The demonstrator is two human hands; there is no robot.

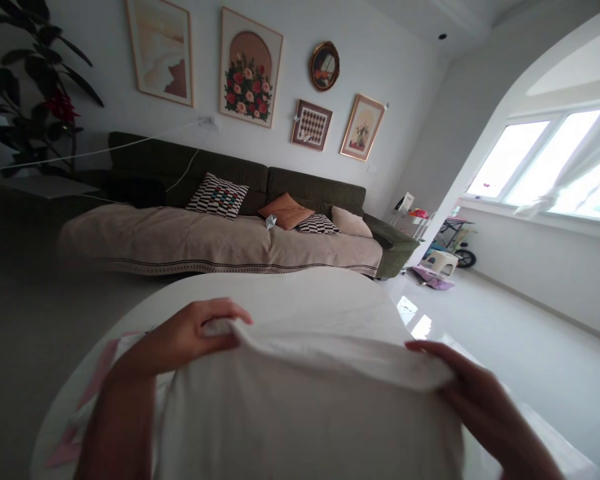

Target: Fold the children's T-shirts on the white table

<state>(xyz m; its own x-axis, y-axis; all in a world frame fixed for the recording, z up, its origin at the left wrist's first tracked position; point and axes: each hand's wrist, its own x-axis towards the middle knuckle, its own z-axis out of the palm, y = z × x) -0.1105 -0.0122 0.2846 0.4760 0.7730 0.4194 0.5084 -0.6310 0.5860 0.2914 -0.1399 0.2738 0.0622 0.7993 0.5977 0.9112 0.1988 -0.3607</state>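
A plain white cloth, possibly a garment, hangs stretched between both hands above a round white table. My left hand pinches its upper left corner between thumb and fingers. At the upper right corner, my right hand is closed on the same cloth. The top edge sags a little and is folded over between the hands. The lower part runs out of view at the bottom. Under my left forearm lies some pink and white fabric on the table.
Beyond the table stands a dark green sofa with a beige cover and several cushions. To the right, a white stool sits on the shiny floor near a purple bag-like item. A leafy plant rises at the left.
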